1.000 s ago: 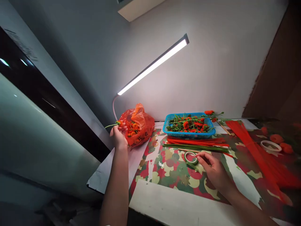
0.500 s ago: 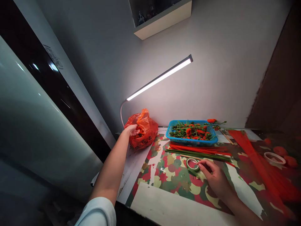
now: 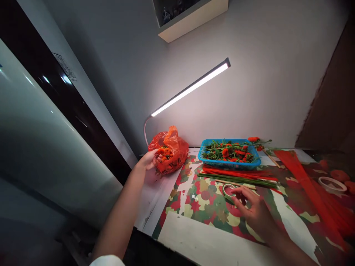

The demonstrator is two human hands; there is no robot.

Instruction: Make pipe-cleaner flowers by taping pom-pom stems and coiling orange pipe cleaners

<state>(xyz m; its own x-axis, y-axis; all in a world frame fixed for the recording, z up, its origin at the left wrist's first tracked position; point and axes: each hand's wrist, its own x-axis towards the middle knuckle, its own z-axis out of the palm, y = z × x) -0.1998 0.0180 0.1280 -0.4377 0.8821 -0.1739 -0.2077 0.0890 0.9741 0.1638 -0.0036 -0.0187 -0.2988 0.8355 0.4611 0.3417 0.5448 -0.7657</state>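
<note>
My left hand [image 3: 149,160] is at the mouth of a red plastic bag [image 3: 180,151], its fingers curled at the rim beside orange flower heads [image 3: 166,151]. What its fingertips grip is too small to make out. My right hand [image 3: 253,207] hovers over the patterned tabletop, thumb and index finger slightly apart with nothing visible between them. Its fingertips overlap the right edge of a green tape roll [image 3: 225,195]; contact cannot be told. Behind the roll lie green stems [image 3: 241,180] and red sticks [image 3: 235,172].
A blue basket [image 3: 230,165] of red flowers and green stems stands against the wall. A lit lamp [image 3: 191,88] leans over the table. Red strips [image 3: 302,177] and a pale tape ring [image 3: 332,184] lie at right. A wall shelf [image 3: 194,24] hangs above.
My left hand has drawn back out of the bag's mouth to its left rim, uncovering the orange flowers. My right fingers have moved slightly left over the tape roll and loosened. The view shifted slightly.
</note>
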